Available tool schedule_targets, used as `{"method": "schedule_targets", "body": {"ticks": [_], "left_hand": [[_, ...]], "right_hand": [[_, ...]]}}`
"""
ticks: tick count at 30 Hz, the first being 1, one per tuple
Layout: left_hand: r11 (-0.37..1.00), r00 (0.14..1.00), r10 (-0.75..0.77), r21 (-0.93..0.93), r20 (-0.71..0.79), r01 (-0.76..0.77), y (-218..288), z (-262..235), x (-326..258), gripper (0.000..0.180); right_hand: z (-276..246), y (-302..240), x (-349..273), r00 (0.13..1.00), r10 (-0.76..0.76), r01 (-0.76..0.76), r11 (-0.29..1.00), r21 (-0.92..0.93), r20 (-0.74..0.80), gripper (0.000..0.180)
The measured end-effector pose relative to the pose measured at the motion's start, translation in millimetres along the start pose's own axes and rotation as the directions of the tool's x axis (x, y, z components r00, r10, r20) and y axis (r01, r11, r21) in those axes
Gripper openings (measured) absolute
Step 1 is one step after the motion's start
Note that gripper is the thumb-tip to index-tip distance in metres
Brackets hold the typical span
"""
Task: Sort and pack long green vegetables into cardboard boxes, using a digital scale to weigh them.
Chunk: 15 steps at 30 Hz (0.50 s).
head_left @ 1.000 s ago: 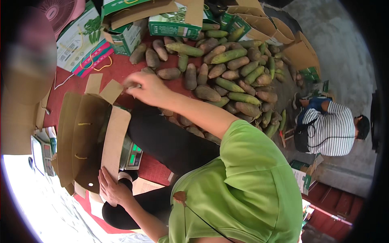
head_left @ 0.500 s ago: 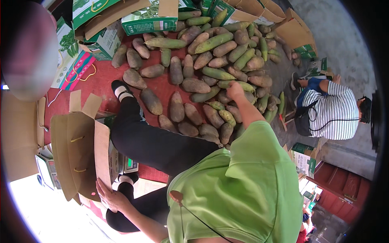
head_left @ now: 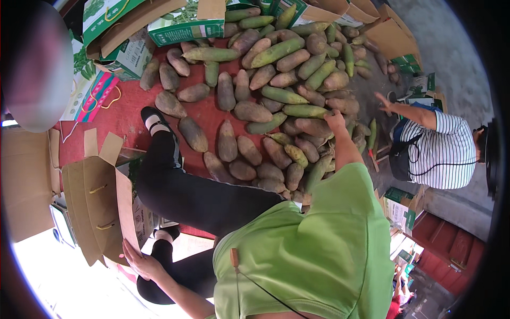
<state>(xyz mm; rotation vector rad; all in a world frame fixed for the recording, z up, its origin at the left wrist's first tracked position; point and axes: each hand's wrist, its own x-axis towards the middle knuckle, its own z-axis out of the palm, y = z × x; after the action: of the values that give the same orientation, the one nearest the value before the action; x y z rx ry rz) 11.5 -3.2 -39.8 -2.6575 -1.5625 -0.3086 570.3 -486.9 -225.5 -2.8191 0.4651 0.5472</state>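
Note:
My right hand (head_left: 336, 123) reaches into the pile, its fingers curled at the right end of a long green radish (head_left: 305, 111). Around it lie many thick radishes, some green, others brownish and dusty (head_left: 254, 112). At lower left my left hand (head_left: 143, 264) grips the edge of an open cardboard box (head_left: 127, 204), whose flaps stand up. The box is beside my legs, and its inside is mostly hidden by the flaps.
Green printed boxes (head_left: 186, 31) stand behind the pile on the red floor covering (head_left: 127, 106). A person in a striped shirt (head_left: 441, 149) sits at the right, one arm stretched toward the pile. A red-handled tool (head_left: 373, 159) lies between us.
My right hand has moved right along the green radish to its end. My left hand stays on the box. The person at the right has raised an arm toward the pile.

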Motion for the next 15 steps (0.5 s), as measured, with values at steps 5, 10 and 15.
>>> {"method": "schedule_targets", "body": {"ticks": [5, 10, 15], "left_hand": [[0.999, 0.999, -0.034, 0.01, 0.025, 0.033, 8, -3, 2, 0.052], [0.999, 0.998, -0.051, 0.019, 0.03, 0.05, 6, -3, 1, 0.052], [0.998, 0.998, -0.053, 0.022, 0.031, 0.052, 8, -4, 4, 0.049]], "right_hand": [[-1, -9, -3, 0.995, 0.036, -0.035, 0.999, -0.017, 0.091, 0.078], [-33, -51, -51, 0.991, 0.034, 0.004, 0.96, -0.281, 0.131, 0.079], [-14, -36, -42, 0.986, -0.02, 0.077, 0.936, -0.343, 0.165, 0.076]]}}
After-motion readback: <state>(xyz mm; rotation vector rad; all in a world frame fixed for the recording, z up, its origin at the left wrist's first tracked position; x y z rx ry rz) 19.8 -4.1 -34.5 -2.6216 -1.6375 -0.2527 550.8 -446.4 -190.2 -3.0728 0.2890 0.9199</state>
